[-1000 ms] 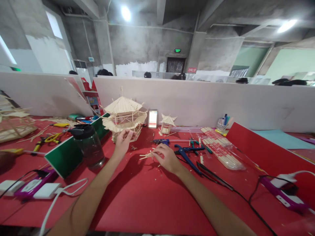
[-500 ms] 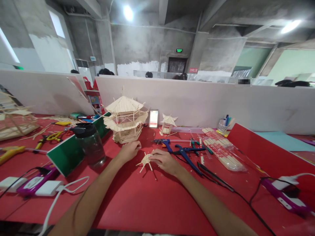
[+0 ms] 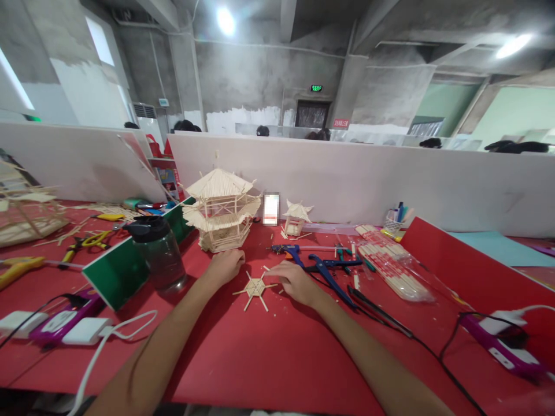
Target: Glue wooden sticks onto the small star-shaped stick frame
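Observation:
A small six-spoked frame of bamboo sticks (image 3: 254,287), woven like a web at its middle, lies flat on the red table (image 3: 260,358). To its right is my right hand (image 3: 295,281), fingers stretched out and apart, the fingertips at the frame's upper right spokes. My left hand (image 3: 225,267) rests on the table at the frame's upper left, its fingers curled in; whatever they hold, if anything, is hidden. Just behind that hand stands a two-tiered stick pavilion (image 3: 221,211). A smaller stick pavilion (image 3: 297,218) is farther back, right of a lit phone (image 3: 271,209).
Right of my hands lie a blue glue gun (image 3: 291,250), blue cutters (image 3: 329,274), a black-handled corded tool (image 3: 379,312) and bagged sticks (image 3: 392,266). A water bottle (image 3: 158,254) stands left by a green board (image 3: 125,280). Power strips (image 3: 65,323) with cables flank both sides.
The bamboo frame has gone from tilted, at my right fingers, to flat on the table, slightly left. My right hand has drawn a little to the right; the left has barely shifted.

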Tool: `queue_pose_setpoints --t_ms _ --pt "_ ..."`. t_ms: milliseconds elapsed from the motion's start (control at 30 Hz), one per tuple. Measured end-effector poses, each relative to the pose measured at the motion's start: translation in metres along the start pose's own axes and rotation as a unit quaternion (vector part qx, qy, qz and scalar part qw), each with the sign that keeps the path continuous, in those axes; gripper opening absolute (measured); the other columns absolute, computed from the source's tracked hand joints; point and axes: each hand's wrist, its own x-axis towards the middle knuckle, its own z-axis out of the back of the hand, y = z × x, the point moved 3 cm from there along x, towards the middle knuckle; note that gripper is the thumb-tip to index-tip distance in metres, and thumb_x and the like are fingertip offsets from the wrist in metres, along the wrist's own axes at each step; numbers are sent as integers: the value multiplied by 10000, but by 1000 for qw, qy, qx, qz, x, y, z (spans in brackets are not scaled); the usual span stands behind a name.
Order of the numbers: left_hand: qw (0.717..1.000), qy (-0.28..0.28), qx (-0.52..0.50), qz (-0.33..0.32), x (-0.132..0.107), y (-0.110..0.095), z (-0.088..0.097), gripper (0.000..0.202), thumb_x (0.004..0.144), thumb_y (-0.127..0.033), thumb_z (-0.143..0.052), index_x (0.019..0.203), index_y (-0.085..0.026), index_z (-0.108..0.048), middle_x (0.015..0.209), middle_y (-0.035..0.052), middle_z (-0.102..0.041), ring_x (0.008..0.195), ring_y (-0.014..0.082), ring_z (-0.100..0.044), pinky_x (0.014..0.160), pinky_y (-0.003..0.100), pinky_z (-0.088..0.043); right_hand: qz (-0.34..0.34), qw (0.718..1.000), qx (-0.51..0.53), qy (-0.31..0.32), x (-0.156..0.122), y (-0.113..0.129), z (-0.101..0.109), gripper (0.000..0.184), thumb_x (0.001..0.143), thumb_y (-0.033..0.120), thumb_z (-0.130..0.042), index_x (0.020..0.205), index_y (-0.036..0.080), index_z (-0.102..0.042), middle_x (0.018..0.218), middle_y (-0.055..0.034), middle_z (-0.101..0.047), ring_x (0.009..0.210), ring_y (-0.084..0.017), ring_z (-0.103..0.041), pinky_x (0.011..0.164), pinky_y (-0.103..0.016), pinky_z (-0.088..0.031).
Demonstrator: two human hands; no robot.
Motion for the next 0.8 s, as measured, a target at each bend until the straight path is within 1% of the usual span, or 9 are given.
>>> queue_pose_setpoints --t_ms 67,133,200,300,367,500,633,700,800 --pt "1000 -1 9 -2 1 1 0 177 852 -191 -512 822 -225 -683 949 96 -710 870 262 -645 704 322 -435 -29 999 17 5 1 2 1 357 863 13 -486 1011 220 -736 984 -44 -752 880 -180 -656 826 -310 -495" --pt "1000 10 1 -29 2 0 -1 190 864 -188 -493 868 -221 -680 979 93 -703 889 260 -643 710 323 -440 -58 998 30 9 2 4 2 263 894 86 -524 972 219 -737 949 -44 -752 867 -181 -658 817 -310 -492" --pt "995 32 -35 -93 2 -4 -4 199 887 -204 -476 934 -217 -669 999 85 -692 908 246 -640 738 319 -449 -81 996 47 7 3 5 3 197 911 137 -544 935 215 -723 935 -38 -747 872 -177 -664 816 -304 -489" --pt "972 59 -102 -201 -2 -11 -6 199 910 -256 -488 1015 -211 -651 1017 76 -677 940 221 -628 803 305 -456 -109 990 87 4 2 5 2 150 927 162 -533 933 206 -675 935 -28 -742 871 -166 -679 790 -289 -497" --pt "961 75 -125 -237 -5 -15 -7 204 907 -282 -517 1046 -209 -648 1026 75 -677 955 216 -622 828 298 -455 -125 986 114 1 1 3 1 112 934 184 -524 951 203 -633 929 -30 -741 851 -165 -690 757 -287 -511" --pt "952 85 -164 -243 -8 -21 -4 239 905 -299 -558 1102 -191 -638 1068 85 -683 963 213 -632 844 297 -458 -141 976 166 7 -2 0 -3 54 928 233 -541 970 211 -566 953 -42 -732 874 -180 -702 750 -304 -536" --pt "931 75 -252 -254 -9 -31 2 308 935 -356 -555 1188 -189 -611 1142 85 -681 1020 192 -634 893 285 -455 -143 969 201 25 -4 0 -4 73 927 199 -521 991 222 -547 988 -44 -725 944 -183 -698 791 -301 -525" --pt "921 77 -277 -264 -10 -38 3 266 945 -352 -547 1137 -195 -642 1090 66 -700 988 174 -641 868 264 -459 -136 971 196 28 -4 2 -3 96 917 171 -516 991 220 -555 988 -43 -722 940 -181 -694 809 -302 -513" --pt "923 56 -284 -254 -11 -44 4 184 937 -308 -557 947 -178 -686 911 38 -715 854 151 -646 782 238 -458 -129 975 181 27 -2 4 -1 109 909 158 -515 986 214 -568 974 -39 -722 916 -173 -688 809 -292 -497"
